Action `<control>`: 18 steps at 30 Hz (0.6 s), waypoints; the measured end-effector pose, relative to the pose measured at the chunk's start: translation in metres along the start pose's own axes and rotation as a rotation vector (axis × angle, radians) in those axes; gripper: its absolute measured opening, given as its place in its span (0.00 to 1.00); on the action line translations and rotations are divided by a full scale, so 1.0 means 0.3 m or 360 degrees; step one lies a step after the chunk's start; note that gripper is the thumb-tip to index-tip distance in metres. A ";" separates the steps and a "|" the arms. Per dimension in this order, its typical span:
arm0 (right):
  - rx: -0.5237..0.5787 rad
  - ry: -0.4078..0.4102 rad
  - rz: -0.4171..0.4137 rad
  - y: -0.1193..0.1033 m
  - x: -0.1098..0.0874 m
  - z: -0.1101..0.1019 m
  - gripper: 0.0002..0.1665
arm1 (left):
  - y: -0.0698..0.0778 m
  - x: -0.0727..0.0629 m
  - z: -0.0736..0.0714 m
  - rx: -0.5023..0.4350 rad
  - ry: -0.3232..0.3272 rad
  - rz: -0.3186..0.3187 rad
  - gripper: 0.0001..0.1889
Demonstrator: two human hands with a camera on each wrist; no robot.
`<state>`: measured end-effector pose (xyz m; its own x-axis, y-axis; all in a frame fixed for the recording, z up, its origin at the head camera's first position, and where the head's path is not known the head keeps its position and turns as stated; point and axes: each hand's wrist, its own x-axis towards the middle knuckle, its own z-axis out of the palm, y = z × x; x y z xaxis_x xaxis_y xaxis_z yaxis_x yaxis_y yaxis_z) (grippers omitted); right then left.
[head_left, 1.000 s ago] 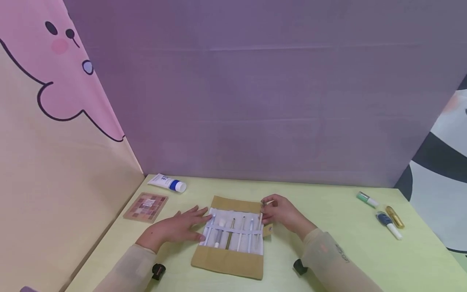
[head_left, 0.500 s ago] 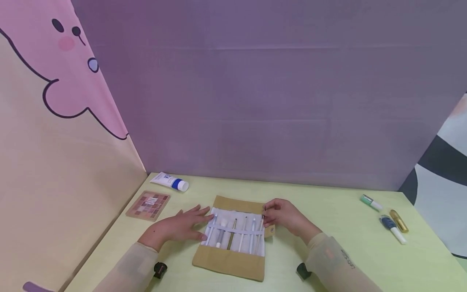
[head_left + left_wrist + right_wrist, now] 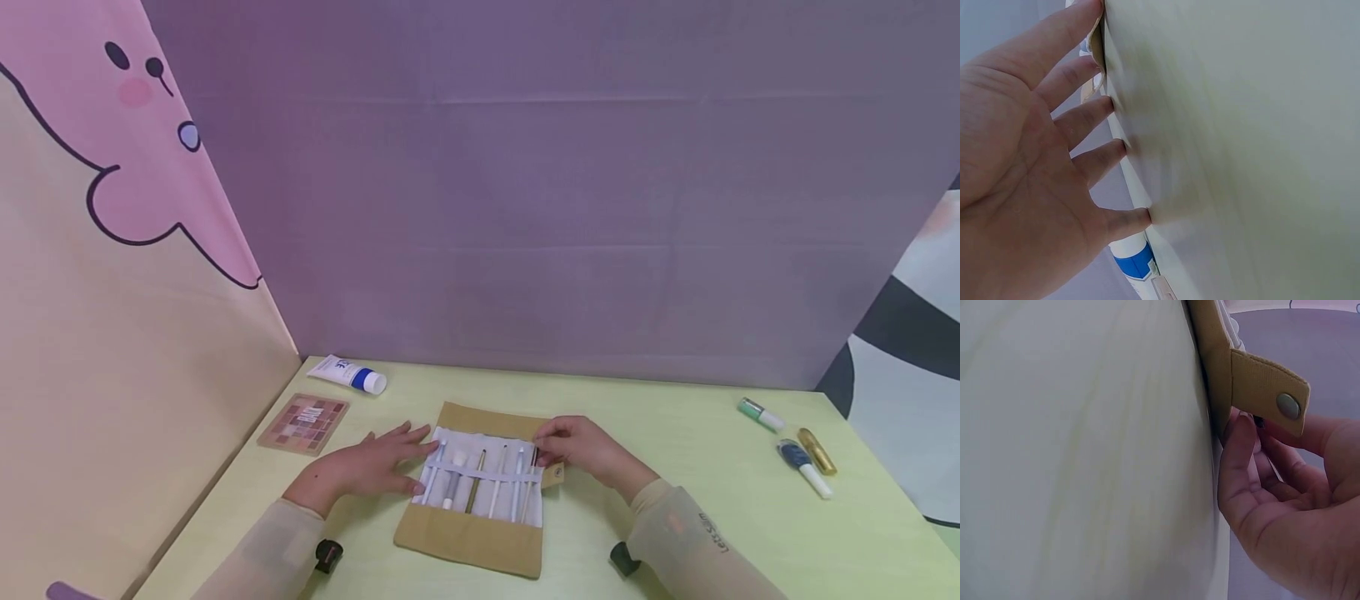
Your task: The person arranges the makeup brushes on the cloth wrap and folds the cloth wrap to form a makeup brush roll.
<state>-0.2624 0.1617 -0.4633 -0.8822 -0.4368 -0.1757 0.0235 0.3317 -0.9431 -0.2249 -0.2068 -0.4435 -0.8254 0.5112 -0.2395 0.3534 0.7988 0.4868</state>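
Note:
An unrolled tan brush roll lies on the table with a pale lining. A row of several thin makeup tools stands under its elastic band, among them an olive-green stick. At the right end, my right hand pinches the dark upper end of a slim makeup brush, whose lower part is in the roll. A tan snap tab sticks out beside those fingers in the right wrist view. My left hand spreads its fingers at the roll's left edge, fingertips down at the table surface.
A white tube with a blue band and an eyeshadow palette lie at the back left. To the right are a green bottle with a white cap, a dark blue one and a gold tube.
My right hand has moved slightly toward me, and the brush it pinches has slid lower into the roll. The left hand keeps its place at the left edge.

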 end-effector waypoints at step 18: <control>-0.0254 -0.0026 -0.0042 -0.013 -0.015 0.013 0.11 | 0.007 -0.002 -0.002 -0.0020 0.0006 -0.0006 0.40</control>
<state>-0.2566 0.1590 -0.4598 -0.8737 -0.4603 -0.1575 -0.0755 0.4481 -0.8908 -0.2238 -0.2055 -0.4418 -0.8284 0.5069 -0.2383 0.3448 0.7967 0.4963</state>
